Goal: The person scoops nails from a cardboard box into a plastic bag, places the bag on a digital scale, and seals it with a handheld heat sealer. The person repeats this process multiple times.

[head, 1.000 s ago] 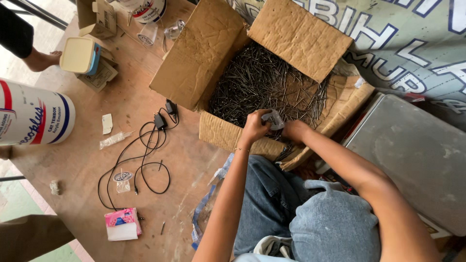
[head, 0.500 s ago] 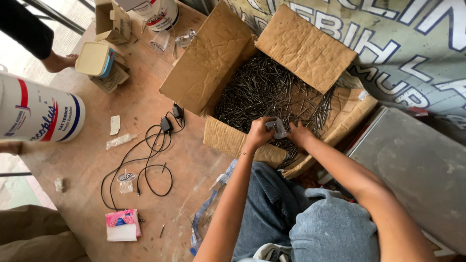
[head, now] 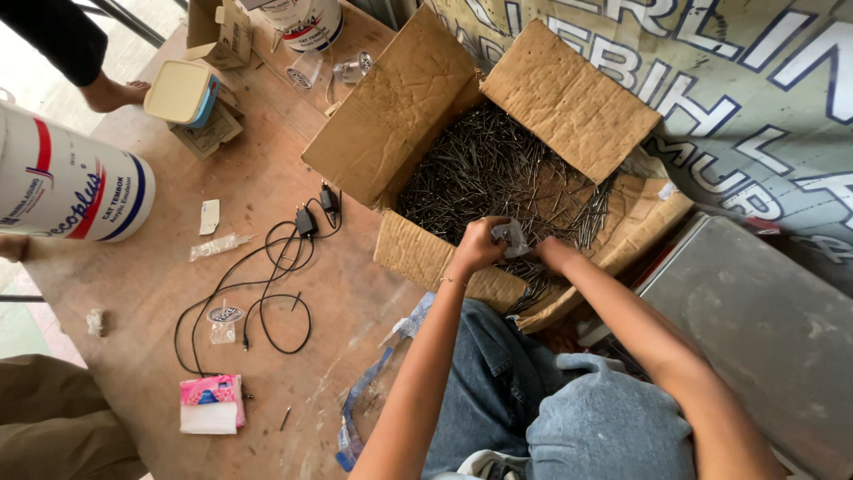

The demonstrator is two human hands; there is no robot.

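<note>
An open cardboard box (head: 418,258) full of dark nails (head: 484,173) stands on the wooden floor in front of my knees. My left hand (head: 478,244) and my right hand (head: 551,253) meet over the box's near edge, both gripping a small clear plastic bag (head: 511,236) between them. Whether nails are inside the bag cannot be made out. My jeans-clad legs fill the bottom of the view.
A black charger cable (head: 267,284) coils on the floor at left, with a pink tissue pack (head: 211,404) near it. White paint buckets (head: 67,187) lie at left and the far top. A grey metal sheet (head: 764,329) is at right. Another person's foot (head: 115,92) shows top left.
Both hands have shifted slightly along the box's near edge with the plastic bag still between them; the view has tilted a little.
</note>
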